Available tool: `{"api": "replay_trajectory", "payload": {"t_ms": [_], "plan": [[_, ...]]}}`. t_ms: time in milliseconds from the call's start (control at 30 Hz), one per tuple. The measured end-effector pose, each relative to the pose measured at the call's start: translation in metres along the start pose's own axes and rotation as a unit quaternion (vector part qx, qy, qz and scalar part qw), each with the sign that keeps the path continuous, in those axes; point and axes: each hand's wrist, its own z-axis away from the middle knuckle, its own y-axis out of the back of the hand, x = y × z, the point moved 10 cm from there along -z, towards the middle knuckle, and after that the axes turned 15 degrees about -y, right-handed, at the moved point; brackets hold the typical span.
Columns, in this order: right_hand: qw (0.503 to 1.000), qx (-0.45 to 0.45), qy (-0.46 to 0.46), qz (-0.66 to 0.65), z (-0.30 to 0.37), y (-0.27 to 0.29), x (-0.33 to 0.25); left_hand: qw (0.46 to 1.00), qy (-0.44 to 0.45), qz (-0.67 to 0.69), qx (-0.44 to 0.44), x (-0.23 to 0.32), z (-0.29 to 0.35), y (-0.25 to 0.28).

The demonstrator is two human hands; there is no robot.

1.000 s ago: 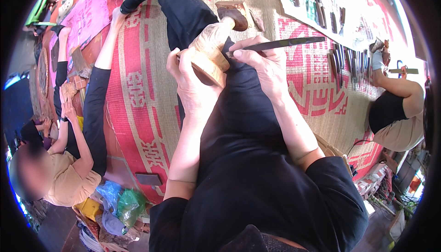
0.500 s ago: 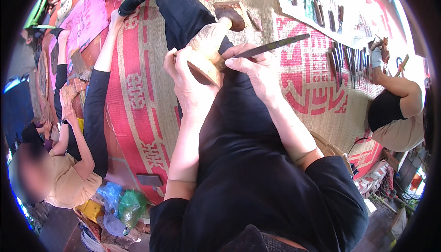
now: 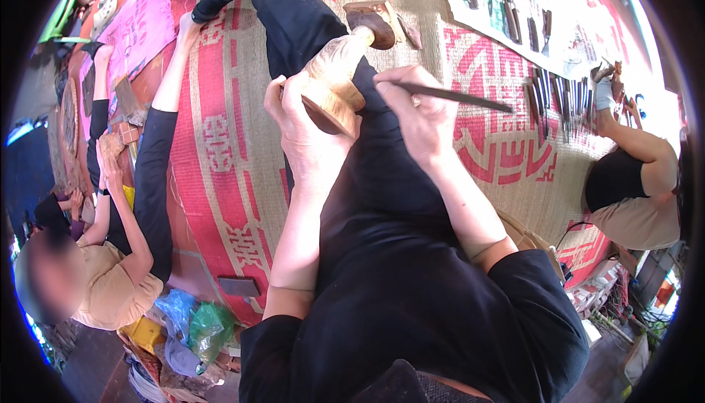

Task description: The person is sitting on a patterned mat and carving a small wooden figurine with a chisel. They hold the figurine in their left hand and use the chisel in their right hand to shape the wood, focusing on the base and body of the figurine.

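Observation:
My left hand [image 3: 312,128] is closed round the base of a pale carved wooden figure [image 3: 334,69], which lies tilted over my outstretched leg. Its far end rests near a darker block of wood. My right hand [image 3: 424,120] grips a long, narrow dark carving tool [image 3: 474,99], whose outer end sticks out to the right over the mat. A small gap separates the right fingers from the figure. The tool's working tip is hidden by my fingers, and I cannot tell whether it is a chisel or a file.
A dark brown wooden piece with a pale base [image 3: 380,25] lies beyond the figure. Several chisels [image 3: 562,102] lie in a row on the red and straw mat [image 3: 220,146], with more tools on a white sheet [image 3: 470,17]. One person [image 3: 121,271] sits at left, another [image 3: 639,183] at right.
My right hand has drawn back from the figure, opening a gap. The tool has turned so its outer end sits lower and shows a thinner edge. My left hand has barely moved.

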Motion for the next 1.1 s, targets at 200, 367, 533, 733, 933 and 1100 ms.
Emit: {"api": "replay_trajectory", "payload": {"t_ms": [200, 367, 533, 733, 933, 1100], "plan": [[0.954, -0.133, -0.138, -0.229, -0.005, -0.017, 0.013, 1.0, 0.006, 0.008, -0.002, -0.001, 0.0, 0.0], [0.929, -0.18, -0.186, -0.266, -0.008, -0.036, 0.027, 0.998, -0.054, -0.005, -0.031, 0.002, 0.001, 0.0], [0.93, -0.15, -0.219, -0.254, -0.008, -0.031, 0.037, 0.98, -0.021, 0.189, -0.065, -0.016, 0.012, -0.004], [0.945, -0.176, -0.183, -0.205, -0.009, -0.035, 0.034, 0.857, 0.235, 0.458, 0.012, -0.038, 0.021, -0.019], [0.927, -0.147, -0.186, -0.291, -0.015, -0.028, 0.035, 0.885, 0.22, 0.411, -0.015, -0.038, 0.019, -0.021], [0.911, -0.176, -0.23, -0.292, -0.013, -0.034, 0.041, 0.899, 0.186, 0.397, -0.009, -0.043, 0.028, -0.021]]}}
